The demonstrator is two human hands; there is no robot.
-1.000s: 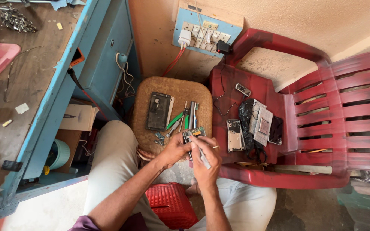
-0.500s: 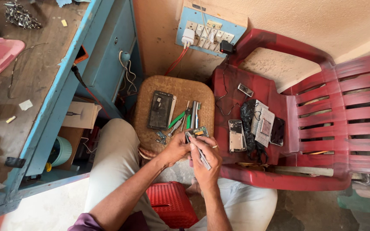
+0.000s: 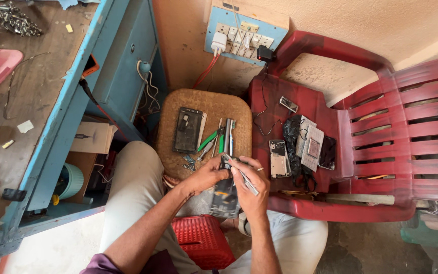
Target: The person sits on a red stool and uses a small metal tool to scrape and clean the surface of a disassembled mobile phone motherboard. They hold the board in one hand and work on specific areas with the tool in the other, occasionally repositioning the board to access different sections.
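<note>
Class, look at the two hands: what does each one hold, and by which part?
Left hand grips the dark opened phone at its top end. Right hand pinches metal tweezers around mid-length.

Both hands, left hand [image 3: 206, 176] and right hand [image 3: 252, 189], hold a dismantled phone [image 3: 225, 190] over a brown stool [image 3: 178, 104]; right grips tweezers [image 3: 243, 177].

bare forearms, purple sleeve [image 3: 108, 264] at the left shoulder, light beige trousers [image 3: 128, 187]
</note>
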